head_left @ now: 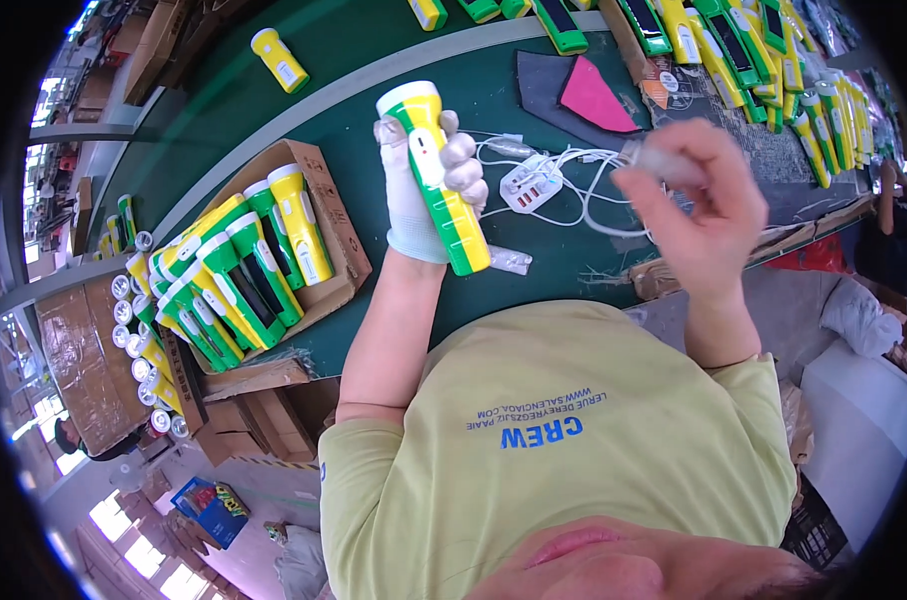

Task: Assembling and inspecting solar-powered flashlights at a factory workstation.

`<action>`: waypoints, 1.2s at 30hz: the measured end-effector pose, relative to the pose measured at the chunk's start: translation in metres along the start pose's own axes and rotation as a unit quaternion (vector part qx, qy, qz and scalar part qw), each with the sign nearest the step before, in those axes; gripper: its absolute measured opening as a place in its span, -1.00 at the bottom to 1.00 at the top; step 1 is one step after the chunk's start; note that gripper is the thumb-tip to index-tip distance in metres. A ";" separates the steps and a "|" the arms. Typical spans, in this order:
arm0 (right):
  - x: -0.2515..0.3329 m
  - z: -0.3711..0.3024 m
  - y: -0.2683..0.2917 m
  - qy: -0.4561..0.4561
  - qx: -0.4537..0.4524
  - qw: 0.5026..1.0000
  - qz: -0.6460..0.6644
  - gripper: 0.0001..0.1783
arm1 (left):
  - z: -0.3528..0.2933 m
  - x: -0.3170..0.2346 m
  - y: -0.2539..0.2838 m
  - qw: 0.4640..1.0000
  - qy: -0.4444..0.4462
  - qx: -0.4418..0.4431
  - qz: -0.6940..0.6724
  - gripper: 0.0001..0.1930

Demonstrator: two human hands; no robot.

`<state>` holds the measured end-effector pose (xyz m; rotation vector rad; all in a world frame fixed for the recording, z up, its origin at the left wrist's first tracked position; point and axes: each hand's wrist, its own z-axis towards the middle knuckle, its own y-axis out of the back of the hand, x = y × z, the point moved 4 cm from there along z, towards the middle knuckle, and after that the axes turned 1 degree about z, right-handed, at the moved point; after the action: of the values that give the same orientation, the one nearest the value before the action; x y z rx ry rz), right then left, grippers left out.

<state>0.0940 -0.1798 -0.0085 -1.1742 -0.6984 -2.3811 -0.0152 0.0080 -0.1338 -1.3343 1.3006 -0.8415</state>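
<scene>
My left hand point(410, 180), in a white glove, is wrapped round a yellow and green flashlight point(435, 190), held upright with its white head at the top. A small button area shows on its side. To the right, my bare right hand point(709, 200) is raised with its fingers curled and blurred by motion. A pale, whitish thing point(671, 166) shows at those fingers, too smeared to name. Beside it loop white charging cables point(599, 205), which run from a white multi-port USB charger point(532, 184) on the green table.
On the left, an open cardboard box point(324, 190) holds several flashlights. More flashlights point(734, 50) are heaped at the back right. A lone flashlight point(279, 60) lies at the back left. Grey foam with a pink piece point(601, 95) lies beyond the charger.
</scene>
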 end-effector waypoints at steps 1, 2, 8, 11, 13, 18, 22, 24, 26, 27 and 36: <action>-0.009 -0.004 -0.002 -0.019 0.011 1.000 0.000 -0.75 | 0.001 0.002 -0.001 1.000 -0.002 -0.001 0.000 -0.38; -0.015 -0.009 -0.006 0.006 0.038 0.999 -0.006 -0.76 | 0.001 0.004 -0.001 1.000 -0.012 -0.016 0.008 -0.38; -0.028 -0.036 -0.057 0.087 0.127 0.965 -0.211 -0.44 | 0.000 0.022 -0.026 0.932 -0.192 -0.171 0.256 -0.62; -0.051 -0.046 -0.075 0.059 0.148 0.952 -0.263 -0.17 | -0.007 0.025 -0.040 0.912 -0.226 -0.157 0.306 -0.67; -0.058 -0.044 -0.074 -0.024 0.205 0.959 -0.192 -0.23 | -0.007 0.024 -0.045 0.901 -0.227 -0.127 0.346 -0.66; -0.061 -0.054 -0.082 -0.267 0.293 0.903 0.167 -0.54 | 0.000 0.023 -0.038 0.906 -0.173 -0.098 0.374 -0.58; -0.058 -0.055 -0.087 -0.178 0.268 0.946 0.033 -0.54 | 0.002 0.018 -0.035 0.862 -0.196 -0.136 0.448 -0.62; -0.058 -0.054 -0.090 -0.219 0.262 0.935 0.099 -0.55 | 0.000 0.017 -0.036 0.842 -0.205 -0.109 0.487 -0.54; -0.054 -0.054 -0.092 -0.360 0.244 0.835 0.336 -0.54 | -0.003 0.019 -0.038 0.929 -0.153 0.000 0.336 -0.38; -0.052 -0.057 -0.095 -0.473 0.201 0.663 0.544 -0.53 | -0.009 0.026 -0.037 0.972 -0.105 -0.018 0.209 -0.22; -0.100 0.006 -0.053 -0.123 0.261 0.934 -0.209 -0.82 | -0.048 -0.021 0.002 0.982 -0.125 -0.103 0.094 -0.35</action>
<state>0.1256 -0.1217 -0.1004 -1.1725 -1.6906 -2.1434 -0.0655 0.0189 -0.1218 -1.4017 1.3156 -0.4023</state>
